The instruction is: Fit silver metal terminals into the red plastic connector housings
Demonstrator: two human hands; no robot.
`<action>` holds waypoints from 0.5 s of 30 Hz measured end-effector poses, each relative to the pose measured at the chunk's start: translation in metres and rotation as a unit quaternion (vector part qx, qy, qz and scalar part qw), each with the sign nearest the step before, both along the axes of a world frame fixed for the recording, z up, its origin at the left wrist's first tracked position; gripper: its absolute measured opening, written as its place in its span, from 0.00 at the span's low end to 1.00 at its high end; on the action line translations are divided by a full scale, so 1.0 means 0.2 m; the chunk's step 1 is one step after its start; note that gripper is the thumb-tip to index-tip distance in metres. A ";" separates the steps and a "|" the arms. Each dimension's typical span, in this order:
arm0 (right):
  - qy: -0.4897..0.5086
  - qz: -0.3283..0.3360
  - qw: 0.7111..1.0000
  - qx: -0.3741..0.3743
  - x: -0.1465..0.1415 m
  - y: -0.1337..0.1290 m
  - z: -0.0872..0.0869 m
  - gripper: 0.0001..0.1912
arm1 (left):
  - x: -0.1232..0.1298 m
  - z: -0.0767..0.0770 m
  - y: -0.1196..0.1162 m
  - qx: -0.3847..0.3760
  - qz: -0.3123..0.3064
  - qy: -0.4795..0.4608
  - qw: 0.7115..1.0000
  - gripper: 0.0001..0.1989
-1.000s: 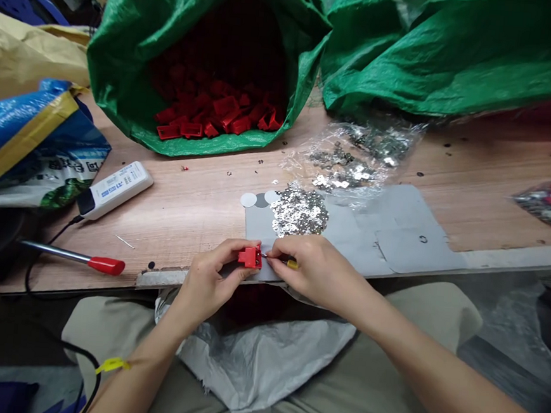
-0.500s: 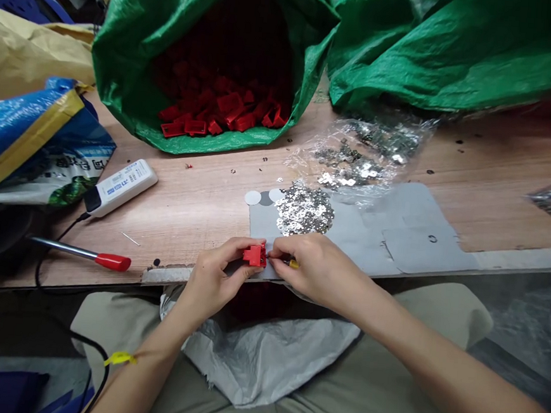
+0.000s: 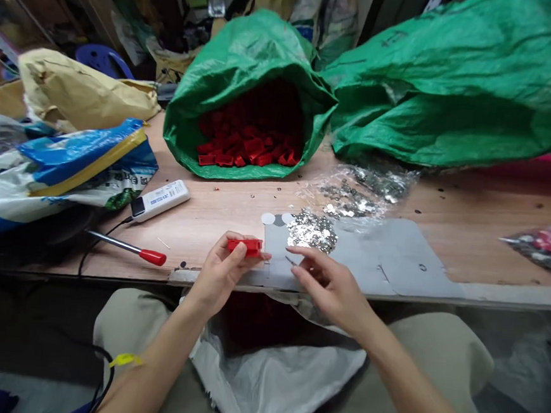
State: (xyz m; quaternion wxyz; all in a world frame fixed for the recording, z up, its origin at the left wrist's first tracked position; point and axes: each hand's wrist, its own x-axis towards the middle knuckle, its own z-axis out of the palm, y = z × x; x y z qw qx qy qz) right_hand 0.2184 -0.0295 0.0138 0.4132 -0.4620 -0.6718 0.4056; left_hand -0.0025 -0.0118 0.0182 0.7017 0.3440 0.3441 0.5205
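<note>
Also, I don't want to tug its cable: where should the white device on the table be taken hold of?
Probably by its long edges near the upper right end, coming from the right. The white device is a slim bar lying slantwise, so thumb and fingers should span it; the cable leaves the opposite, dark end, where the blue and white bag crowds in.

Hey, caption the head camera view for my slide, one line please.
Left hand holding a red part, right hand holding a thin tool, near a pile of silvery pieces.
</note>
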 end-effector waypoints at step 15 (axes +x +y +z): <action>-0.045 0.059 0.961 0.267 -0.28 0.00 0.17 0.26 | 0.01 0.08 -0.06 -0.098 -0.009 -0.201 0.975 0.13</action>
